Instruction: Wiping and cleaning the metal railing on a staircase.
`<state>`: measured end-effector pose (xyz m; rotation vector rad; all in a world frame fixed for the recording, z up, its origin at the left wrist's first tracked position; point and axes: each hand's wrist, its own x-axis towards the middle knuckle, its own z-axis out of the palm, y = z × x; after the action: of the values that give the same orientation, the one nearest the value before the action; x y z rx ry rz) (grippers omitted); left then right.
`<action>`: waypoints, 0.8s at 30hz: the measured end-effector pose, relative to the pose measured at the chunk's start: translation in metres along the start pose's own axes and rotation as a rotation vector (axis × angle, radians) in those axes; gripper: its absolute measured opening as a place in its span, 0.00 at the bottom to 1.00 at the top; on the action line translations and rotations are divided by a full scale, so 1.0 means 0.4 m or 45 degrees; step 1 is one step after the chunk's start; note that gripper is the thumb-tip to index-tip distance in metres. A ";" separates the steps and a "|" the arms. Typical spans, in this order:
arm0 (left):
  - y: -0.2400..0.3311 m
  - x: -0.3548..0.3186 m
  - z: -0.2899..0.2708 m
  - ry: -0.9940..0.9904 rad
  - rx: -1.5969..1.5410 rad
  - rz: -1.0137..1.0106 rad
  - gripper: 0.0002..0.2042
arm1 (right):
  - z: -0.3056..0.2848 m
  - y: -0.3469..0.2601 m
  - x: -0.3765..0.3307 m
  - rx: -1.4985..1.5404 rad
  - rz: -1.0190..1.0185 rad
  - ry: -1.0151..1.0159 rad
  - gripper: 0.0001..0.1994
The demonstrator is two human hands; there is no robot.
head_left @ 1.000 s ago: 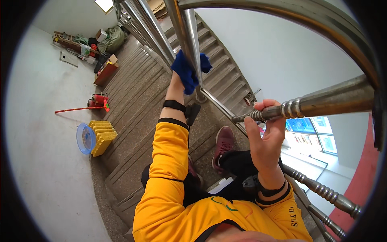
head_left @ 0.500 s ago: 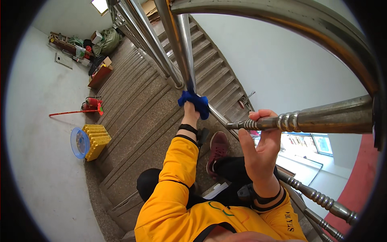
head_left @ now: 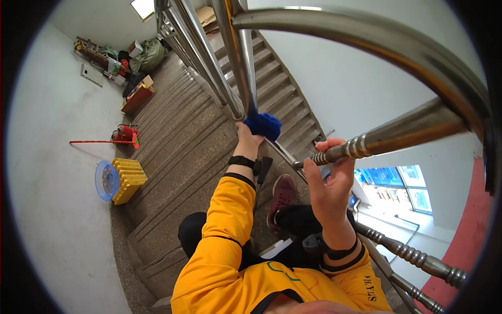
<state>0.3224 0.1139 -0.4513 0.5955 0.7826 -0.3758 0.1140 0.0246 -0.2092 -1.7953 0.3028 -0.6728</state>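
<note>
My left hand (head_left: pixel 248 138) is closed on a blue cloth (head_left: pixel 266 126), pressed against the foot of an upright metal post (head_left: pixel 248 78) of the stair railing. The cloth bunches out on the far right side of the hand, and some of the fingers are hidden by it. To the right, my right hand (head_left: pixel 334 193) grips the ringed lower part of a metal baluster (head_left: pixel 402 128). Its fingers reach behind the baluster while the thumb lies on the near side. A curved handrail (head_left: pixel 361 29) arches above that baluster.
Stone steps (head_left: pixel 183 141) descend beside the railing, with my shoe (head_left: pixel 284 196) on one. Along the left wall stand a yellow box-like block (head_left: pixel 128 180), a blue translucent basin (head_left: pixel 107 180), red fire extinguishers (head_left: pixel 125 132) and a red stick (head_left: pixel 99 142). Sacks (head_left: pixel 151 56) pile up farther off.
The blue cloth has shifted round the post's foot, now bunched to the right of my left hand. My right hand stays on the baluster. The whole view has tilted slightly.
</note>
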 end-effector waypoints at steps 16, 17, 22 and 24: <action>0.193 -0.634 0.359 -1.268 -0.353 -0.150 0.20 | -0.027 0.007 0.001 -0.119 0.018 0.100 0.20; 0.217 -0.647 0.353 -1.268 -0.338 -0.133 0.20 | -0.029 0.008 0.000 -0.097 0.017 0.098 0.20; 0.299 -0.656 0.300 -1.374 -0.177 -0.190 0.23 | -0.024 0.022 -0.006 -0.009 0.003 0.084 0.18; 0.305 -0.642 0.267 -1.449 -0.117 -0.114 0.25 | -0.016 0.038 0.000 0.031 -0.017 0.096 0.17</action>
<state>0.2756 0.1668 -0.1558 0.1821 -0.2700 -0.6635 0.1122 0.0147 -0.2222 -1.7528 0.3317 -0.7516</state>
